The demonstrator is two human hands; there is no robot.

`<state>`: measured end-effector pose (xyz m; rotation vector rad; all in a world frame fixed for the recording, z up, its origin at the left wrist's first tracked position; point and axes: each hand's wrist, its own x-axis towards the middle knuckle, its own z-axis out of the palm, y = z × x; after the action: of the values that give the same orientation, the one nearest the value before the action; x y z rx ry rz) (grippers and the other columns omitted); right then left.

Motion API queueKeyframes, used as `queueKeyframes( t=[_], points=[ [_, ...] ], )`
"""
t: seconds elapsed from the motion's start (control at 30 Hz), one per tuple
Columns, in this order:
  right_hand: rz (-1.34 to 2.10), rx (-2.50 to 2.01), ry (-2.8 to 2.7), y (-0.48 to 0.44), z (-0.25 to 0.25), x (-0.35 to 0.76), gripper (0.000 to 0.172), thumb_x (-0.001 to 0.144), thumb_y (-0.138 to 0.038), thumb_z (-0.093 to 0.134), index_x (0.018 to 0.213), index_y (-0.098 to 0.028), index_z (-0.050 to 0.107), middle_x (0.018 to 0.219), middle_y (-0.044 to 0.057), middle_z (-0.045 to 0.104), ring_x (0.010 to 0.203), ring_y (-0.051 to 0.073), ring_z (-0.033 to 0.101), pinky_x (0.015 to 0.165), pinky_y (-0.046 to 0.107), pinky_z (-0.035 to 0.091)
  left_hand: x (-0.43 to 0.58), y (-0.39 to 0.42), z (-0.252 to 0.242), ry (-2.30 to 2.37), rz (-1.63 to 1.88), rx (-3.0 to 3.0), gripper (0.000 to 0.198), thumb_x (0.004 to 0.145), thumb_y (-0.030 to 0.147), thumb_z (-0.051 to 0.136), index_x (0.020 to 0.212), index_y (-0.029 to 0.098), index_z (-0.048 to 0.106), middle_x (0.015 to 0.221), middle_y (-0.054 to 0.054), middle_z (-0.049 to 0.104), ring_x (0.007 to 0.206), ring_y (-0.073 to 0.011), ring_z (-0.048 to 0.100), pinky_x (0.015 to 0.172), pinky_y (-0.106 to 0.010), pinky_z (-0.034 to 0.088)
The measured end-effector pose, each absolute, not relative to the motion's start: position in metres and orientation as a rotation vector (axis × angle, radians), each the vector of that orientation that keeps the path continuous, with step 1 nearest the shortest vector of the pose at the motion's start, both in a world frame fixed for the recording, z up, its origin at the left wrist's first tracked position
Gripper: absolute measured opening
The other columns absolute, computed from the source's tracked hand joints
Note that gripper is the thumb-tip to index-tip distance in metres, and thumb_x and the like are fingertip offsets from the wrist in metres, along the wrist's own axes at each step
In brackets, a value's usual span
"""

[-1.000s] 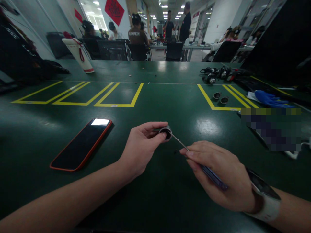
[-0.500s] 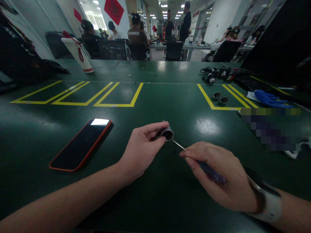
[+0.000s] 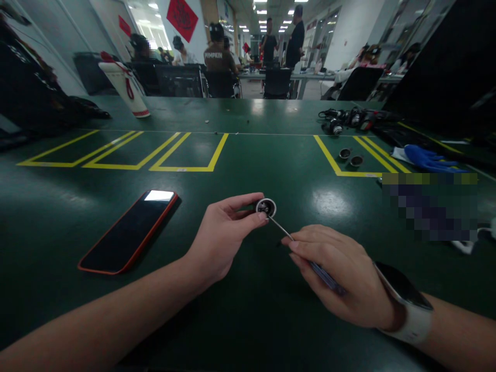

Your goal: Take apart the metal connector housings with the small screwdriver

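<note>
In our left hand (image 3: 220, 237), the thumb and fingers pinch a small metal cup (image 3: 273, 202) over the table (image 3: 248, 320), its open mouth turned toward us. In our right hand (image 3: 339, 271), the fingers close around a slim screwdriver (image 3: 327, 278), its tip at the cup's near lower rim; whether it enters, we cannot tell. We judge the step in hand to be tool work at the cup's mouth; the next move calls for a firm left pinch and a well-aligned shaft. Farther out, a phone (image 3: 129, 232) lies at left, and 2 similar cups (image 3: 344, 153) sit inside a yellow outline (image 3: 327, 156) at right.
</note>
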<state>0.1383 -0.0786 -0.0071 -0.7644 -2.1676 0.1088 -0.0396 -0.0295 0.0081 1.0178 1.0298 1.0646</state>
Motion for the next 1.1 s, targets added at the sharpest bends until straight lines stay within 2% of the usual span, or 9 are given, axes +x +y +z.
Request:
queueKeyframes(
  t=[0.2, 0.4, 0.53, 0.83, 1.1],
  points=[
    [0.071, -0.774, -2.139, -0.0783, -0.0078, 0.1395, 0.021, 0.081, -0.006, 0.050, 0.099, -0.014, 0.056, 0.087, 0.010, 0.069, 0.081, 0.019, 0.065, 0.071, 0.034, 0.056, -0.0386, -0.0298, 0.0108, 1.032, 1.067, 0.975, 0.030, 0.062, 0.010, 0.073, 0.091, 0.016, 0.071, 0.085, -0.005, 0.073, 0.080, -0.0167, 0.066, 0.080, -0.033, 0.052],
    [0.062, -0.794, -2.143, -0.0788, -0.0058, 0.1370, 0.019, 0.081, -0.006, 0.052, 0.097, -0.013, 0.056, 0.084, 0.010, 0.069, 0.078, 0.019, 0.065, 0.070, 0.034, 0.057, -0.0397, -0.0280, 0.0074, 1.078, 1.052, 1.090, 0.026, 0.065, 0.014, 0.073, 0.091, 0.016, 0.070, 0.083, -0.004, 0.073, 0.078, -0.0155, 0.067, 0.074, -0.029, 0.054],
    [0.074, -0.781, -2.155, -0.0803, -0.0056, 0.1363, 0.018, 0.080, -0.005, 0.051, 0.096, -0.012, 0.056, 0.083, 0.010, 0.068, 0.078, 0.019, 0.065, 0.069, 0.033, 0.056, -0.0398, -0.0273, 0.0054, 1.104, 1.050, 1.171, 0.022, 0.067, 0.015, 0.072, 0.089, 0.014, 0.071, 0.079, -0.004, 0.074, 0.071, -0.0145, 0.067, 0.070, -0.027, 0.055],
    [0.041, -0.772, -2.186, -0.0826, -0.0022, 0.1369, 0.020, 0.082, -0.006, 0.049, 0.097, -0.017, 0.055, 0.084, 0.008, 0.069, 0.077, 0.019, 0.065, 0.069, 0.035, 0.057, -0.0402, -0.0281, 0.0071, 1.145, 1.069, 1.274, 0.019, 0.070, 0.015, 0.068, 0.089, 0.017, 0.073, 0.082, -0.004, 0.075, 0.072, -0.0153, 0.069, 0.073, -0.027, 0.056],
    [0.048, -0.771, -2.174, -0.0828, -0.0041, 0.1362, 0.020, 0.080, -0.005, 0.052, 0.098, -0.013, 0.055, 0.085, 0.010, 0.069, 0.078, 0.020, 0.064, 0.069, 0.036, 0.057, -0.0392, -0.0313, 0.0092, 1.141, 1.034, 1.300, 0.023, 0.071, 0.013, 0.067, 0.093, 0.016, 0.072, 0.084, -0.004, 0.075, 0.072, -0.0147, 0.069, 0.073, -0.026, 0.056]
  ],
)
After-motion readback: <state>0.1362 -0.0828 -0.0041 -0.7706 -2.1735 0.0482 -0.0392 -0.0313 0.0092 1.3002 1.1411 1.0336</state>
